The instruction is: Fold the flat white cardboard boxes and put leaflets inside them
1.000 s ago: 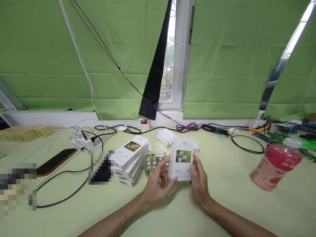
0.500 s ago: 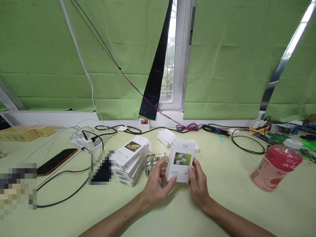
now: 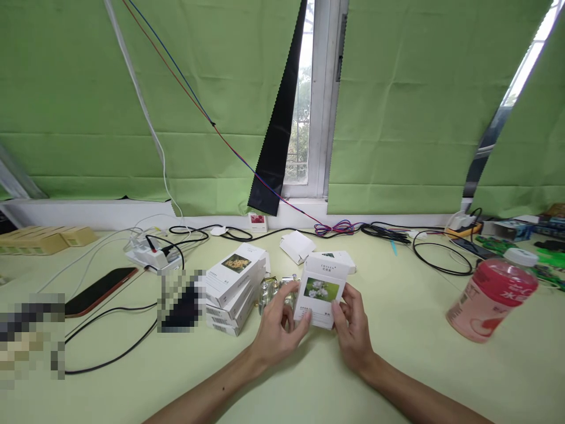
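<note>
Between both hands a small white cardboard box (image 3: pixel 321 297) is held up off the table, its front with a white-flower picture turned toward me. My left hand (image 3: pixel 279 323) grips its left edge, thumb on the lower front. On the right edge, my right hand (image 3: pixel 352 318) closes with its thumb on the front and fingers behind. Just behind my left hand lie several shiny metallic cylinders (image 3: pixel 268 291), partly hidden. To the left stands a stack of similar white boxes (image 3: pixel 233 277), the top one with a yellow-flower picture. Two more white boxes lie behind, one a blank box (image 3: pixel 297 246).
A pink bottle (image 3: pixel 492 300) with a white cap stands at the right. Phone (image 3: pixel 101 290), power strip (image 3: pixel 154 254) and black cables spread over the left side. Coiled cables (image 3: pixel 384 232) run along the back edge below green blinds. Yellowish boxes (image 3: pixel 44 239) sit far left.
The held box has tipped slightly and its top has dropped a little, showing more of the box behind it. Both hands keep their hold on it.
</note>
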{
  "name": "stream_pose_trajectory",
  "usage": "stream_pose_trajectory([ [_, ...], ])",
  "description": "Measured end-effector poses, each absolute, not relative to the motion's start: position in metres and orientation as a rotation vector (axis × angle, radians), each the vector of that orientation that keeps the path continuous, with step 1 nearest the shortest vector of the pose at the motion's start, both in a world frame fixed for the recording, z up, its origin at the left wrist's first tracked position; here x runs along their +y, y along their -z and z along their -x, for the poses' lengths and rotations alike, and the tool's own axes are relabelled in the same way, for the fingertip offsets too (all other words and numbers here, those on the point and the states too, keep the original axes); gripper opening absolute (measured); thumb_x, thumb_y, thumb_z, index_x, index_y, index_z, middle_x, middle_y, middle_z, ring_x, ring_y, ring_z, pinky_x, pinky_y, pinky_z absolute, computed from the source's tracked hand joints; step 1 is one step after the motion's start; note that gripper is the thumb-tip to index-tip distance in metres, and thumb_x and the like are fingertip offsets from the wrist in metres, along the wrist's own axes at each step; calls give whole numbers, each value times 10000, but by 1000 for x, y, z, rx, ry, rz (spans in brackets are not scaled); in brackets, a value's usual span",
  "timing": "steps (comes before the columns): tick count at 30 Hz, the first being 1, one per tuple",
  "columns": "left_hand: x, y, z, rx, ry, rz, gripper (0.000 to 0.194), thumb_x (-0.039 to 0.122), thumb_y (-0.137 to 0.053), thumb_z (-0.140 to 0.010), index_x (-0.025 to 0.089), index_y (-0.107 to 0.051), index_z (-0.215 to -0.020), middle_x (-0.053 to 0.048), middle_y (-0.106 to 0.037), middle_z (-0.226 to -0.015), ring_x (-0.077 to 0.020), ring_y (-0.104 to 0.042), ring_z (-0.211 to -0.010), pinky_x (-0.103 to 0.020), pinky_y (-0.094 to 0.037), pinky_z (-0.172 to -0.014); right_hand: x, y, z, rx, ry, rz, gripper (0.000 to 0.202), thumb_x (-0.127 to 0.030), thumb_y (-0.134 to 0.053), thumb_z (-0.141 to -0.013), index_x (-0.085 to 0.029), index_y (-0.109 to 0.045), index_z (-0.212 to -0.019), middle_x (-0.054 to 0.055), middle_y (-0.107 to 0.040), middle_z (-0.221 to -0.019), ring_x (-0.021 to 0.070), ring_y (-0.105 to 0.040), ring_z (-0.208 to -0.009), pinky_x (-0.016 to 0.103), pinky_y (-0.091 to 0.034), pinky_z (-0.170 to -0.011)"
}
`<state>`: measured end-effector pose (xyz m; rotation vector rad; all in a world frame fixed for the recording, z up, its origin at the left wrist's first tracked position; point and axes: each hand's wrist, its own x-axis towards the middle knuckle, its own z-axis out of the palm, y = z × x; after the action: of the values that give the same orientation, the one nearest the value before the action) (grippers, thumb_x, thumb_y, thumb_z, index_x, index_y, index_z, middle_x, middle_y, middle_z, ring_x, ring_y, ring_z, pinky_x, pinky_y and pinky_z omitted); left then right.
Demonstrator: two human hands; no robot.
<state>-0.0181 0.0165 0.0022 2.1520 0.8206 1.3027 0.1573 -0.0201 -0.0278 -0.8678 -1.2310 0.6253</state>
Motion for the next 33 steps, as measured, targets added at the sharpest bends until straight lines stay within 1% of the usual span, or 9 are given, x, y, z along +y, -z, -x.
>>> stream_pose_trajectory([
  [3, 16, -3, 18, 815, -1300, -2160, 496, 273, -642, -900, 254, -409, -1338, -88, -650, -1155, -31, -513, -463, -164, -409, -401, -20, 29, -157, -1221, -638, 841, 377, -380, -497, -1020, -241, -415, -1361, 162, -646, -1263, 229, -745, -886, 310, -613, -607],
  [9, 15, -6, 17, 830, -1298, -2159, 461, 272, -634, -904, 220, -423, -1311, -52, -678, -984, -52, -520, -472, -166, -403, -408, -19, 34, -158, -1255, -631, 829, 375, -379, -507, -1022, -263, -389, -1359, 151, -624, -1282, 215, -741, -866, 334, -624, -643],
  [14, 14, -7, 17, 838, -1279, -2137, 448, 286, -619, -917, 211, -420, -1312, -38, -671, -928, -65, -529, -479, -173, -400, -404, -19, 35, -159, -1283, -614, 825, 372, -383, -518, -1018, -286, -385, -1352, 139, -624, -1270, 203, -739, -800, 272, -567, -509],
  [19, 14, -8, 18, 819, -1282, -2124, 435, 287, -608, -924, 216, -427, -1313, -73, -665, -1037, -58, -519, -484, -177, -400, -391, -19, 34, -159, -1318, -609, 790, 380, -392, -520, -1015, -282, -380, -1351, 129, -640, -1245, 212, -739, -827, 335, -615, -616],
  [22, 15, -8, 18, 770, -1290, -2145, 422, 268, -600, -926, 239, -448, -1319, -83, -634, -1117, -55, -518, -508, -175, -416, -391, -20, 33, -160, -1387, -576, 778, 401, -416, -523, -1008, -273, -384, -1356, 132, -651, -1242, 214, -732, -823, 330, -606, -619],
  [27, 17, -8, 18, 725, -1305, -2172, 390, 255, -578, -939, 248, -488, -1318, -84, -585, -1152, -59, -515, -551, -178, -451, -415, -20, 33, -162, -1505, -528, 790, 379, -459, -534, -989, -260, -441, -1297, 83, -690, -1075, 213, -706, -797, 311, -597, -621],
  [28, 17, -8, 18, 723, -1295, -2173, 376, 258, -567, -947, 244, -498, -1316, -85, -583, -1149, -63, -516, -560, -178, -452, -419, -20, 34, -163, -1523, -527, 794, 386, -471, -536, -983, -255, -450, -1291, 84, -687, -1065, 222, -705, -818, 316, -601, -633],
  [30, 17, -8, 19, 728, -1266, -2180, 353, 268, -548, -960, 237, -519, -1311, -86, -586, -1140, -75, -523, -590, -180, -451, -433, -20, 34, -164, -1560, -514, 800, 443, -505, -534, -972, -239, -448, -1316, 105, -675, -1109, 254, -703, -901, 346, -612, -691],
  [33, 18, -7, 21, 744, -1223, -2195, 336, 286, -525, -977, 230, -538, -1307, -94, -591, -1153, -97, -540, -644, -189, -449, -461, -20, 34, -165, -1626, -480, 807, 567, -554, -506, -965, -203, -410, -1400, 158, -627, -1269, 313, -662, -1094, 418, -598, -846],
])
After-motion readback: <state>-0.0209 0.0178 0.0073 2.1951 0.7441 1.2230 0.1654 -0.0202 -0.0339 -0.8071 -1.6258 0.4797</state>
